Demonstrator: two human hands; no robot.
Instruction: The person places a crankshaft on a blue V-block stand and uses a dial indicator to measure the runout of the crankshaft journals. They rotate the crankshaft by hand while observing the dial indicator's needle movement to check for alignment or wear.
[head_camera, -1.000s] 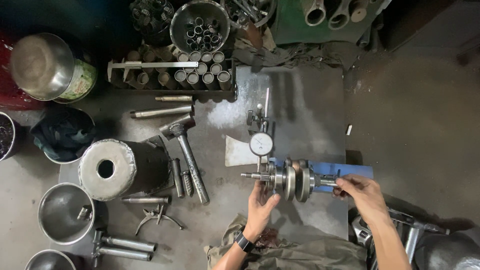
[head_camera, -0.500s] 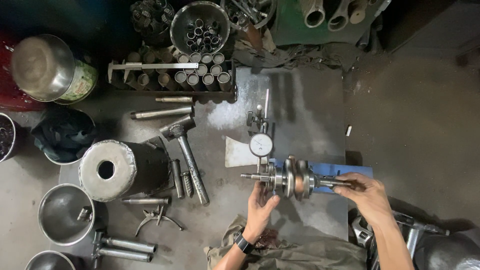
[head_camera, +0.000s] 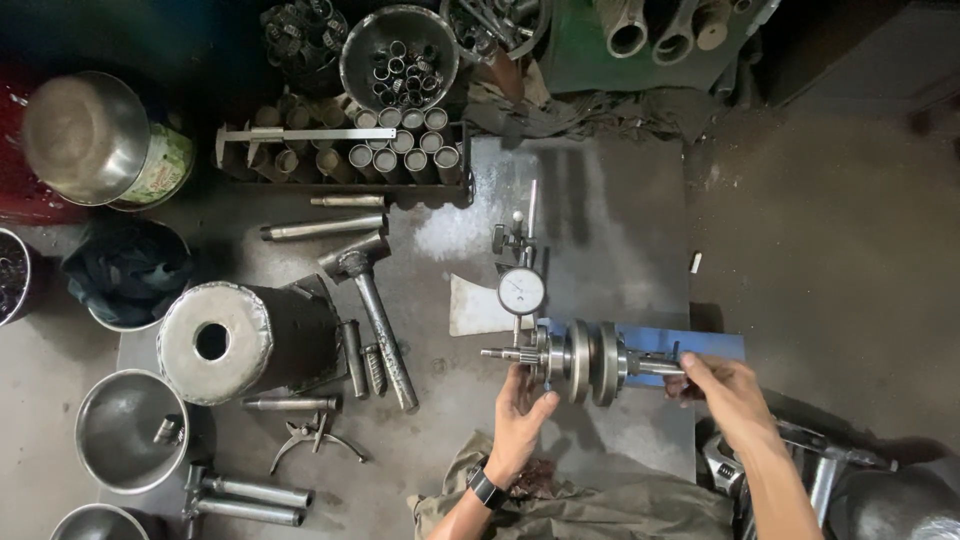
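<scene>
A steel crankshaft (head_camera: 585, 362) with two round webs lies sideways on a blue stand (head_camera: 700, 342), over a grey metal plate (head_camera: 590, 215). My left hand (head_camera: 522, 412) reaches up from below, its fingers touching the shaft's left end by the webs. My right hand (head_camera: 722, 388) grips the right end of the shaft. A dial gauge (head_camera: 521, 291) on a small post stands just behind the crankshaft, its stem pointing down at the shaft.
A hammer (head_camera: 372, 300), steel rods and punches (head_camera: 322, 228) and pliers (head_camera: 312, 438) lie left of the plate. A steel cylinder with a hole (head_camera: 225, 340), several metal bowls (head_camera: 122, 430), a caliper (head_camera: 295, 134) on a tray of sleeves, and a bowl of springs (head_camera: 398, 60) stand around.
My left hand has shifted slightly up toward the shaft's left end. My right hand has closed in on the right end. The crankshaft stays on the stand.
</scene>
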